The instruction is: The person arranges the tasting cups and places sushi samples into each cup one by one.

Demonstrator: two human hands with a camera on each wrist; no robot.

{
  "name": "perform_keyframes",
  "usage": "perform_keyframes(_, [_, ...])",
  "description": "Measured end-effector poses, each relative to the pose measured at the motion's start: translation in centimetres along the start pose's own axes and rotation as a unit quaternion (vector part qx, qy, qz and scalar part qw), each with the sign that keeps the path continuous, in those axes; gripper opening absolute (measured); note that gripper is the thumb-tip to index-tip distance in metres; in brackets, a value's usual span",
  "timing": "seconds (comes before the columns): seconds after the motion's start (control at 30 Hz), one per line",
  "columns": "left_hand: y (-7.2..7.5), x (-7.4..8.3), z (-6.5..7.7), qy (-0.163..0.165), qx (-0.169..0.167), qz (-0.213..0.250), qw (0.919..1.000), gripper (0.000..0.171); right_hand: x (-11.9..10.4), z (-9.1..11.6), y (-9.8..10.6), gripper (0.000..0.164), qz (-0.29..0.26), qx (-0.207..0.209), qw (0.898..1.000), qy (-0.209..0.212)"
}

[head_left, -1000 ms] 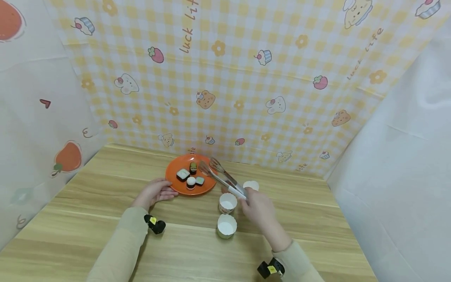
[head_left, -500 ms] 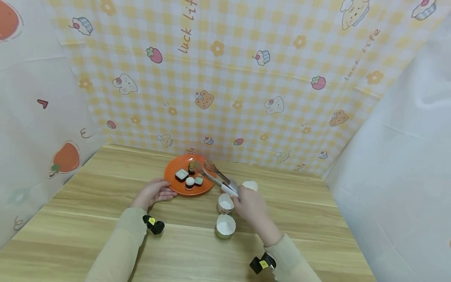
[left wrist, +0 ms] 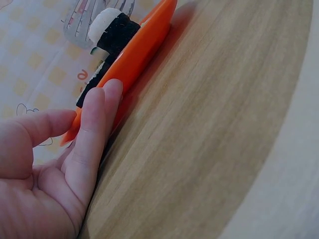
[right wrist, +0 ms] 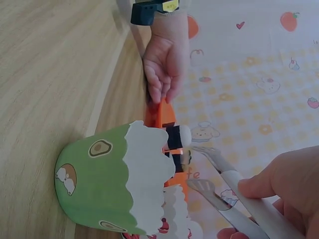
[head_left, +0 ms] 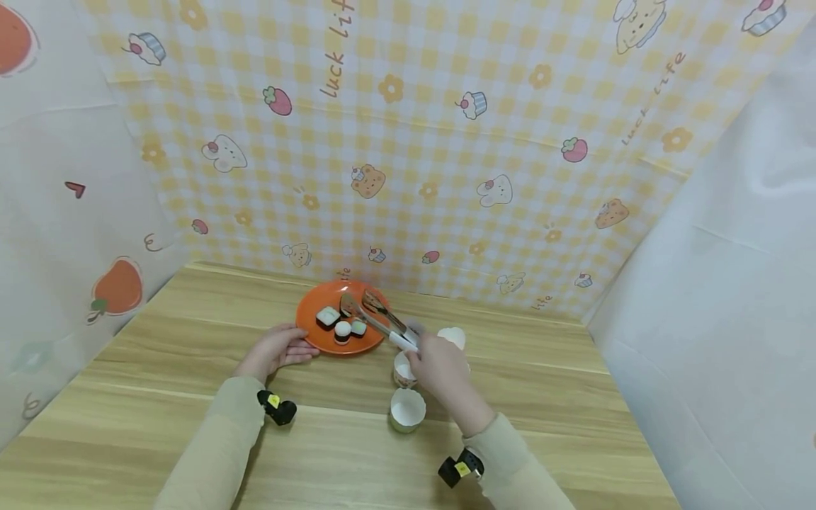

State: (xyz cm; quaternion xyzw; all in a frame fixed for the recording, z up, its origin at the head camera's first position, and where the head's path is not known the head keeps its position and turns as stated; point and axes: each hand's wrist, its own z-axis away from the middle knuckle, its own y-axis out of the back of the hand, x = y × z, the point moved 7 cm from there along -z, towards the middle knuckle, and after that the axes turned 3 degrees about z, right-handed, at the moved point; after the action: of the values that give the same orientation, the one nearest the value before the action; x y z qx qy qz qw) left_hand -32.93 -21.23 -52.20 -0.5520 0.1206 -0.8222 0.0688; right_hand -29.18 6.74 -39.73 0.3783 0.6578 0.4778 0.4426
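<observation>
My left hand [head_left: 280,348] pinches the left rim of an orange plate [head_left: 312,299], thumb above and fingers beneath in the left wrist view. On the plate lie a square white-topped sushi piece [head_left: 328,316], a round one with a white top [head_left: 342,330], a small one with a pale green middle [head_left: 359,328], and a dark roll partly hidden behind the tongs. My right hand [head_left: 442,365] grips metal tongs [right wrist: 254,205] with pale handles. Their two heads stand apart over the plate's right half, near the dark roll; I cannot tell whether they touch it.
A green paper cup [head_left: 406,411] with avocado pictures stands nearest me. Behind it is a patterned cup [head_left: 402,370], partly covered by my right hand. Another white-rimmed cup [head_left: 452,336] stands beyond that hand. A checked cloth [head_left: 421,212] hangs behind the wooden table [head_left: 319,453].
My right hand has moved left with the tongs, bringing their heads further over the plate to the dark roll. My left hand stays on the rim, and the sushi has not moved.
</observation>
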Motion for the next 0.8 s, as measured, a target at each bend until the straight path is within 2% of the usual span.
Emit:
perform_keyframes(0.27, [0.1, -0.1, -0.1, 0.003, 0.002, -0.001, 1.0000, 0.040, -0.5, -0.4, -0.5, 0.024, 0.022, 0.000, 1.000, 0.003])
perform_keyframes(0.8, [0.0, -0.1, -0.2, -0.002, -0.003, -0.006, 1.0000, 0.043, -1.1, -1.1, -1.1, 0.024, 0.060, -0.013, 0.998, -0.002])
